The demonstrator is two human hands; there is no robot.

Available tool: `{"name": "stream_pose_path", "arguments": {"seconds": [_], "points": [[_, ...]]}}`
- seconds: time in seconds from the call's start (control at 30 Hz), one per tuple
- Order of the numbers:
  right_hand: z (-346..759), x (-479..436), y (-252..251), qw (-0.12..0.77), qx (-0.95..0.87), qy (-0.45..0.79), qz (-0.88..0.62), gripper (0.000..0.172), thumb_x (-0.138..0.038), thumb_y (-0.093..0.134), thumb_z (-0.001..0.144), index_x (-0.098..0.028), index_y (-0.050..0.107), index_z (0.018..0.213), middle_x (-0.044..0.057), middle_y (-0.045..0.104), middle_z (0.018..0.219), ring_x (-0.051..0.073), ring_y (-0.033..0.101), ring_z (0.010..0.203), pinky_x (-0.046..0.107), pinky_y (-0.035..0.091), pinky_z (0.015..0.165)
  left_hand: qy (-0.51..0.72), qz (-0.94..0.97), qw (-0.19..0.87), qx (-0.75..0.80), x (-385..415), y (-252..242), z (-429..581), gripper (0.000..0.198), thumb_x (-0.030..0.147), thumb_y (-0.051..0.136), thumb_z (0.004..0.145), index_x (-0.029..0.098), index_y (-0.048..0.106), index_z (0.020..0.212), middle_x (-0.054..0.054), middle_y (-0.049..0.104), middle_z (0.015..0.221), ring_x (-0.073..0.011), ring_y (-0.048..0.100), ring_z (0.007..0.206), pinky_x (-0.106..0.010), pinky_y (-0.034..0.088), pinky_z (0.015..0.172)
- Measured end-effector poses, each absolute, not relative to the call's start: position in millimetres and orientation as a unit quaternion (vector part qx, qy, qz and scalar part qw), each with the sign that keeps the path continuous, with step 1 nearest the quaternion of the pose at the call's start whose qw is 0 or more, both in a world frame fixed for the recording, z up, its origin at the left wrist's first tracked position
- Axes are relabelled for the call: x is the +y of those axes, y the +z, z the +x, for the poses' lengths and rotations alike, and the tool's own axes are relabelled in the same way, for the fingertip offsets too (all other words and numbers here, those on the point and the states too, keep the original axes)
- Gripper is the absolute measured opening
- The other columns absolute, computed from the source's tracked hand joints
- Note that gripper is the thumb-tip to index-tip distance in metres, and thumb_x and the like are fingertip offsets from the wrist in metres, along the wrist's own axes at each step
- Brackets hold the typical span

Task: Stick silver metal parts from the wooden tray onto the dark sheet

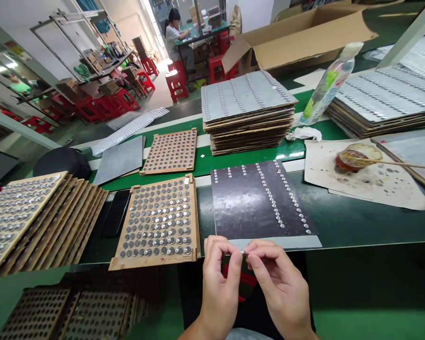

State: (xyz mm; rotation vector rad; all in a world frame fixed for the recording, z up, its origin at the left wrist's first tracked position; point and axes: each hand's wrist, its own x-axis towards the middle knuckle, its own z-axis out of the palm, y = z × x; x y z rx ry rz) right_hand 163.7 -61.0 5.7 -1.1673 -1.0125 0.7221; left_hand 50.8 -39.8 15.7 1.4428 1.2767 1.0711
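My left hand (pixel 219 278) and my right hand (pixel 278 278) meet at the table's near edge, fingertips pinched together on a tiny silver button cell (pixel 243 252). Just beyond them lies a dark sheet (pixel 248 203) with several rows of small silver cells stuck on it. To its left sits a wooden tray (pixel 194 222) whose holes are filled with cells.
A fanned stack of filled wooden trays (pixel 38 222) lies at the left, another tray (pixel 170 151) further back. Stacked cardboard sheets (pixel 248 123) stand behind, with a plastic bottle (pixel 326 85), a glue dish (pixel 357 156) on paper and an open carton (pixel 304 33). A person sits at a far table (pixel 177 38).
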Motion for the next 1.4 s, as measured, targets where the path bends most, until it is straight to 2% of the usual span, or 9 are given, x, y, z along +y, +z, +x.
{"name": "stream_pose_path", "arguments": {"seconds": [0.2, 0.5, 0.67, 0.8, 0.97, 1.1, 1.2, 1.3, 1.4], "points": [[163, -64, 10, 0.667, -0.4, 0.346, -0.525, 0.01, -0.028, 0.068, 0.095, -0.022, 0.071, 0.087, 0.004, 0.076, 0.084, 0.015, 0.074, 0.072, 0.021, 0.064, 0.066, 0.437, 0.586, 0.46, 0.504, -41, 11, 49, 0.028, 0.041, 0.054, 0.102, 0.022, 0.06, 0.082, -0.002, 0.049, 0.086, -0.0186, 0.051, 0.08, -0.03, 0.043, 0.073], [162, -66, 7, 0.663, -0.383, 0.364, -0.53, 0.01, -0.026, 0.068, 0.095, -0.022, 0.071, 0.086, 0.003, 0.074, 0.082, 0.013, 0.073, 0.073, 0.017, 0.062, 0.067, 0.451, 0.594, 0.466, 0.477, -41, 12, 49, 0.026, 0.038, 0.052, 0.103, 0.022, 0.058, 0.084, -0.001, 0.048, 0.087, -0.0171, 0.05, 0.081, -0.027, 0.042, 0.073], [165, -68, 5, 0.668, -0.36, 0.417, -0.5, 0.008, -0.028, 0.063, 0.099, -0.027, 0.07, 0.098, 0.001, 0.072, 0.093, 0.009, 0.07, 0.073, 0.015, 0.059, 0.07, 0.447, 0.591, 0.486, 0.464, -40, 13, 47, 0.024, 0.037, 0.051, 0.105, 0.022, 0.057, 0.086, -0.001, 0.047, 0.088, -0.0161, 0.05, 0.082, -0.026, 0.042, 0.075], [166, -64, 8, 0.646, -0.364, 0.465, -0.484, 0.006, -0.031, 0.068, 0.095, -0.026, 0.071, 0.095, 0.001, 0.069, 0.086, 0.011, 0.067, 0.069, 0.016, 0.057, 0.063, 0.443, 0.597, 0.485, 0.46, -39, 14, 46, 0.023, 0.036, 0.052, 0.104, 0.022, 0.057, 0.086, -0.001, 0.047, 0.088, -0.0161, 0.049, 0.083, -0.025, 0.042, 0.075], [168, -58, 8, 0.637, -0.347, 0.506, -0.468, 0.023, -0.034, 0.072, 0.093, -0.02, 0.068, 0.075, -0.001, 0.06, 0.071, 0.008, 0.053, 0.054, 0.016, 0.048, 0.05, 0.433, 0.601, 0.492, 0.457, -37, 15, 45, 0.025, 0.037, 0.052, 0.104, 0.022, 0.057, 0.085, -0.001, 0.048, 0.087, -0.0161, 0.049, 0.082, -0.025, 0.042, 0.075], [172, -59, 5, 0.625, -0.295, 0.581, -0.43, 0.026, -0.043, 0.067, 0.095, -0.02, 0.068, 0.081, 0.0, 0.061, 0.073, 0.011, 0.057, 0.058, 0.02, 0.051, 0.054, 0.425, 0.582, 0.524, 0.454, -35, 16, 45, 0.03, 0.041, 0.053, 0.103, 0.021, 0.056, 0.081, -0.001, 0.049, 0.086, -0.0161, 0.049, 0.079, -0.026, 0.042, 0.073], [173, -64, 5, 0.632, -0.338, 0.537, -0.446, 0.022, -0.043, 0.064, 0.097, -0.022, 0.069, 0.094, 0.004, 0.067, 0.087, 0.014, 0.064, 0.07, 0.023, 0.057, 0.062, 0.423, 0.574, 0.522, 0.468, -35, 17, 46, 0.031, 0.042, 0.053, 0.103, 0.021, 0.056, 0.081, -0.001, 0.049, 0.085, -0.0161, 0.05, 0.08, -0.026, 0.042, 0.074], [171, -68, 6, 0.612, -0.405, 0.465, -0.495, 0.014, -0.033, 0.064, 0.097, -0.023, 0.068, 0.088, 0.005, 0.066, 0.094, 0.015, 0.066, 0.079, 0.021, 0.057, 0.066, 0.429, 0.579, 0.498, 0.483, -36, 17, 47, 0.031, 0.043, 0.054, 0.102, 0.021, 0.057, 0.08, -0.001, 0.049, 0.084, -0.0161, 0.05, 0.08, -0.026, 0.042, 0.074], [168, -70, 7, 0.601, -0.443, 0.418, -0.518, 0.014, -0.025, 0.061, 0.099, -0.023, 0.066, 0.086, 0.004, 0.065, 0.093, 0.014, 0.066, 0.079, 0.02, 0.056, 0.065, 0.435, 0.58, 0.478, 0.496, -37, 17, 49, 0.031, 0.042, 0.054, 0.102, 0.021, 0.057, 0.08, -0.001, 0.049, 0.084, -0.0159, 0.05, 0.079, -0.025, 0.042, 0.073]]}}
